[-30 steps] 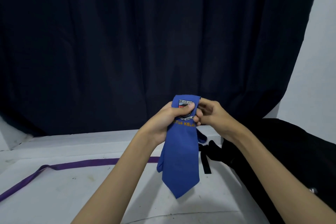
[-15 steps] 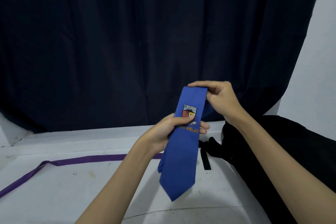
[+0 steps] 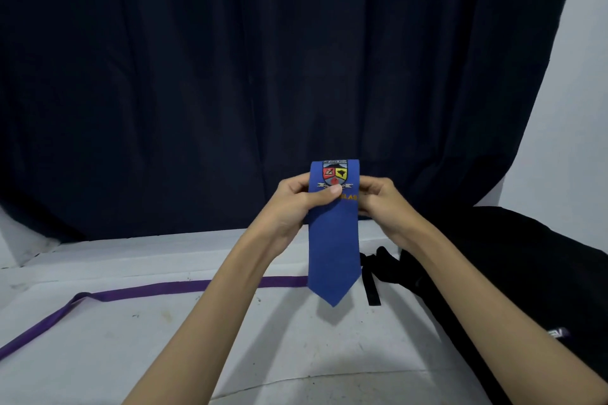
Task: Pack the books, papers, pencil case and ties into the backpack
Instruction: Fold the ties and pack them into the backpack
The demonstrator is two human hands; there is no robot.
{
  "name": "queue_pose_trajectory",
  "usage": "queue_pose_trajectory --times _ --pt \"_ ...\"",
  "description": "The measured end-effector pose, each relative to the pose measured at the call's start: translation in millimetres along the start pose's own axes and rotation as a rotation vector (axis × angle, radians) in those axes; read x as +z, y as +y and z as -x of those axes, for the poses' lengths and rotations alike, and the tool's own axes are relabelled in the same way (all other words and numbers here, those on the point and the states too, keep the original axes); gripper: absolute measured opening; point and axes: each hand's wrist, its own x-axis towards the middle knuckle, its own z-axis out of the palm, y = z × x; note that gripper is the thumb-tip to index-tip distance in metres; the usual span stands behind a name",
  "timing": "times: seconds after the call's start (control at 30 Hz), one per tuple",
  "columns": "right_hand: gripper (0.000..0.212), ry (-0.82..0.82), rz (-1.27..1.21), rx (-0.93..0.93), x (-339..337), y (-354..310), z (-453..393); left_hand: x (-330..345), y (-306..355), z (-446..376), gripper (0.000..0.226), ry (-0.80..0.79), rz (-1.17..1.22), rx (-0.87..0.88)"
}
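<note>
A blue tie (image 3: 333, 250) with a crest and orange letters hangs in the air, folded over at the top, its pointed tip just above the white surface. My left hand (image 3: 292, 204) grips its left edge with the thumb across the crest. My right hand (image 3: 378, 197) pinches its right edge. A purple tie (image 3: 138, 291) lies stretched along the white surface (image 3: 131, 355) to the left. The black backpack (image 3: 513, 273) lies on the right, with a black strap (image 3: 371, 283) hanging off it. Books, papers and a pencil case are not in sight.
A dark blue curtain (image 3: 263, 76) hangs behind the surface. A pale wall (image 3: 572, 128) shows at the right.
My right hand has come down from the tie's top fold to its right edge. The tie now hangs straight and flat, folded shorter, held by both hands at the same height.
</note>
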Motion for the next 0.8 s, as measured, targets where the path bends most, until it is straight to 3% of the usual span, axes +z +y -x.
queue_pose_trajectory --times 0.2,0.33,0.4,0.5,0.6,0.7,0.8 --pt "0.028 -0.068 -0.054 0.086 -1 4 3 -1 -11 -9 0.008 0.218 -0.308 0.012" --pt "0.036 -0.111 -0.296 0.127 -3 3 4 -2 -10 -11 0.023 0.209 -0.182 0.033" --pt "0.035 -0.107 -0.347 0.114 -3 3 4 0 -7 -11 0.019 0.161 -0.092 0.033" --pt "0.043 -0.124 -0.279 0.091 0 2 5 4 -4 -12 0.015 0.126 0.021 0.000" --pt "0.022 -0.048 -0.203 0.054 2 4 5 6 -5 -15 0.017 0.129 0.022 -0.007" --pt "0.020 0.015 -0.207 0.047 -1 4 2 5 -7 -16 0.016 0.096 0.008 -0.019" --pt "0.020 0.029 -0.149 0.049 -2 3 2 3 -6 -18 0.033 0.091 0.051 -0.099"
